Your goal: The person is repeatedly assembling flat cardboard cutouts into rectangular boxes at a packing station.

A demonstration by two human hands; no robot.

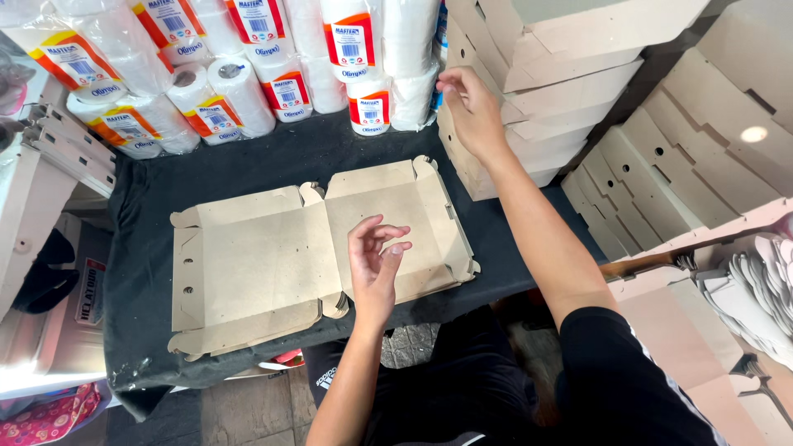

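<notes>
Black cloth [248,165] is covering the table where one flat cardboard box blank [273,256] is lying unfolded. Behind it, roughly ten wrapped paper rolls [239,91] are crowding the back edge. My left hand [376,260] is hovering half open over the blank, gripping nothing. My right hand [471,103] is touching a stack of folded boxes [562,74], fingers loosely spread.

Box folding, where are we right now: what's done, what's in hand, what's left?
Done: a stack of folded boxes stands at the right. In hand: nothing gripped; the left hand hovers open over the flat box blank on the black cloth, the right hand touches the stack. Left: this blank lies fully unfolded.
</notes>
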